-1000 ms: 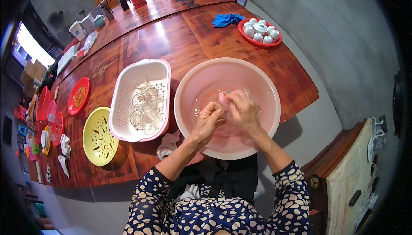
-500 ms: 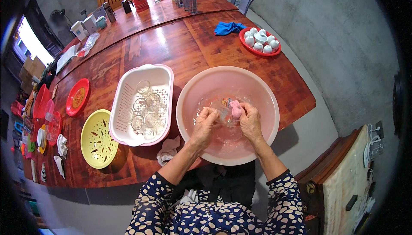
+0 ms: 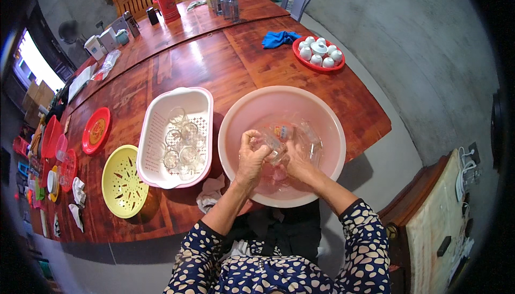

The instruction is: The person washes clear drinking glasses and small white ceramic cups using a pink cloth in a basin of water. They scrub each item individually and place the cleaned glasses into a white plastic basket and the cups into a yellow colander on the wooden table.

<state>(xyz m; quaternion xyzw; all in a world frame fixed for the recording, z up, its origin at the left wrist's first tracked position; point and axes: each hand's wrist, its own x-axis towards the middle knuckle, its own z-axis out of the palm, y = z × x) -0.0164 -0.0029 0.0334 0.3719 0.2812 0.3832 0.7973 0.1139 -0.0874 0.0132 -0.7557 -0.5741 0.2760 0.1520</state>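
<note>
With the left hand [image 3: 251, 160]'s fingers gripping it and the right hand [image 3: 298, 161]'s grip unclear, the wet, clear cylindrical cup [image 3: 274, 145] could slip, striking clear vessels [image 3: 315, 147] at the round pink plastic basin [image 3: 234, 133]'s three o'clock

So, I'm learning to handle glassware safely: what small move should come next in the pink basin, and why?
I'd probably ease the clear glass toward the left side of the pink basin before turning it. The left hand grips it and the right hand is close against it, while other clear glassware lies just to the right, so a knock seems possible.
</note>
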